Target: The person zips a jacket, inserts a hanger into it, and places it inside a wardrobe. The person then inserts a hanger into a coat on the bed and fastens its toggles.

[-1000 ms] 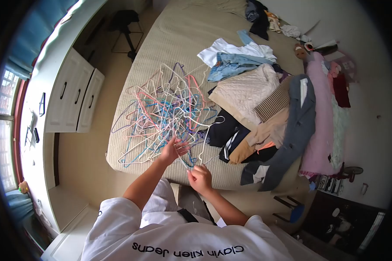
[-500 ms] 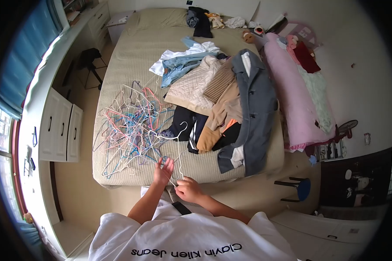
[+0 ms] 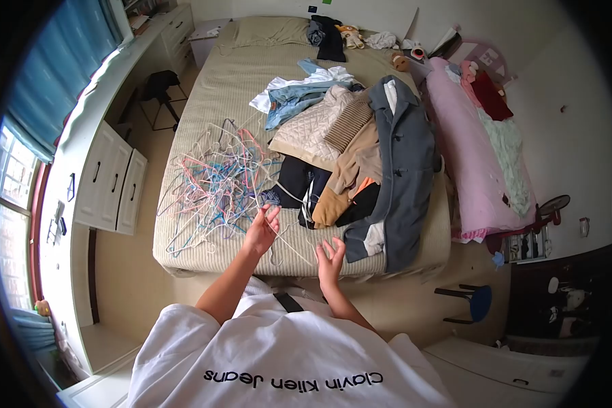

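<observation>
Presently, a white hanger (image 3: 294,247) slants between the left hand (image 3: 261,232), its grip unclear, and the wide-spread right hand (image 3: 330,262), over the bed's (image 3: 415,262) near edge, between the hanger tangle (image 3: 217,180) and piled clothes (image 3: 353,153).

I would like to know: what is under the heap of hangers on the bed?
Under the hangers, a ribbed beige bedspread shows through the gaps, mostly near the edges. In the middle they tangle too densely to tell whether anything else lies beneath.
</observation>
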Tool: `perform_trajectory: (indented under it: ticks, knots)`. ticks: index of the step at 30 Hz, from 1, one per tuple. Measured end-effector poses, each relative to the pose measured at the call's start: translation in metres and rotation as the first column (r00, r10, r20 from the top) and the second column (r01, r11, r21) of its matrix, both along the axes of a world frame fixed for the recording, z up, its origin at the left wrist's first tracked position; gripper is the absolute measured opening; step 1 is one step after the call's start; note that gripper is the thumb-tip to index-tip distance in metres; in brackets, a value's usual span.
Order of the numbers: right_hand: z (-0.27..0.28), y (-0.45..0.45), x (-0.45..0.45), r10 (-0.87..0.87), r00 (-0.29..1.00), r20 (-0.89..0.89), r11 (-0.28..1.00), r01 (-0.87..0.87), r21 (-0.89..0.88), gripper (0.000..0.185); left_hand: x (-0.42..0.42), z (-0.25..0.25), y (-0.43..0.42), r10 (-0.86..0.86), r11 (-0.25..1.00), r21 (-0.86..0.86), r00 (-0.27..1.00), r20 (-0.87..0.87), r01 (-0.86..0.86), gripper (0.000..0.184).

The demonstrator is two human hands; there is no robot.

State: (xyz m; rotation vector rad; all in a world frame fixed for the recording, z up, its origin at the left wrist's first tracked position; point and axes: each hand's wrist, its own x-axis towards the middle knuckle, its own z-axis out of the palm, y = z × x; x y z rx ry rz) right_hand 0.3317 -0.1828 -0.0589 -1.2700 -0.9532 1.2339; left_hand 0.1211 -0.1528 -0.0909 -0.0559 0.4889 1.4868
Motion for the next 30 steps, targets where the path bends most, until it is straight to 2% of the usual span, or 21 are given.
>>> perform_trajectory:
  ticks: [2,4,5,6,7,10,11,12,13,15,17,18,20,23,26,27,30]
  knots:
    - [0.001,0.0,0.0,-0.059,0.995,-0.083,0.935,0.026,-0.353,0.042,-0.004,0.004,-0.006,-0.122,0.987,0.1,0.992,-0.043,0.126,0.029]
    - [0.002,0.004,0.004,0.027,0.885,-0.465,0.773,-0.314,-0.552,0.04,-0.008,0.011,-0.011,-0.218,0.964,0.136,0.973,-0.08,0.227,0.03]
    - [0.003,0.005,0.004,0.017,0.772,-0.635,0.654,-0.489,-0.577,0.04,-0.008,0.02,-0.014,-0.255,0.956,0.126,0.963,-0.089,0.264,0.031]
    - [0.003,0.002,0.0,0.054,0.732,-0.679,0.652,-0.541,-0.532,0.04,-0.008,0.025,-0.016,-0.292,0.946,0.117,0.952,-0.096,0.302,0.031]
    - [0.002,-0.002,-0.006,0.093,0.688,-0.72,0.646,-0.592,-0.482,0.04,-0.013,0.016,-0.017,-0.342,0.909,0.245,0.939,-0.021,0.336,0.036]
    - [0.001,-0.008,-0.018,0.191,0.609,-0.77,0.635,-0.675,-0.376,0.035,-0.017,0.063,-0.021,-0.269,0.959,0.023,0.934,-0.236,0.282,0.04]
    - [0.008,-0.008,-0.023,0.22,0.594,-0.773,0.636,-0.689,-0.348,0.033,-0.026,0.062,-0.021,-0.306,0.931,0.098,0.897,-0.318,0.352,0.05]
    - [0.015,-0.008,-0.028,0.25,0.581,-0.775,0.636,-0.701,-0.321,0.032,-0.033,0.061,-0.022,-0.333,0.917,0.1,0.878,-0.344,0.387,0.052]
    - [0.023,-0.009,-0.035,0.257,0.69,-0.676,0.634,-0.649,-0.421,0.032,-0.04,0.062,-0.022,-0.358,0.901,0.105,0.858,-0.369,0.421,0.054]
    - [0.031,-0.006,-0.05,0.307,0.671,-0.675,0.625,-0.677,-0.389,0.03,-0.054,0.073,-0.014,-0.44,0.857,0.069,0.794,-0.419,0.511,0.065]
    - [0.045,-0.006,-0.068,0.322,0.678,-0.661,0.629,-0.675,-0.386,0.03,-0.065,0.071,-0.009,-0.442,0.876,0.115,0.876,-0.194,0.468,0.07]
    - [0.051,-0.006,-0.078,0.374,0.717,-0.589,0.65,-0.655,-0.385,0.033,-0.071,0.07,-0.005,-0.436,0.887,0.134,0.897,-0.078,0.443,0.072]
    - [0.062,0.0,-0.092,0.454,0.707,-0.542,0.643,-0.681,-0.35,0.031,-0.08,0.072,0.006,-0.367,0.901,0.235,0.929,-0.041,0.366,0.077]
    - [0.068,0.005,-0.109,0.515,0.734,-0.443,0.628,-0.675,-0.388,0.038,-0.099,0.086,0.03,-0.311,0.898,0.311,0.949,-0.05,0.311,0.08]
    - [0.073,0.001,-0.127,0.588,0.773,-0.237,0.703,-0.634,-0.322,0.059,-0.122,0.091,0.053,-0.307,0.88,0.354,0.948,-0.088,0.318,0.082]
    - [0.06,0.0,-0.132,0.613,0.776,-0.146,0.717,-0.624,-0.311,0.088,-0.127,0.092,0.058,-0.308,0.875,0.363,0.947,-0.096,0.321,0.082]
    - [0.038,-0.013,-0.16,0.508,0.836,0.207,0.861,-0.495,-0.116,0.11,-0.136,0.095,0.068,-0.318,0.853,0.392,0.939,-0.134,0.345,0.083]
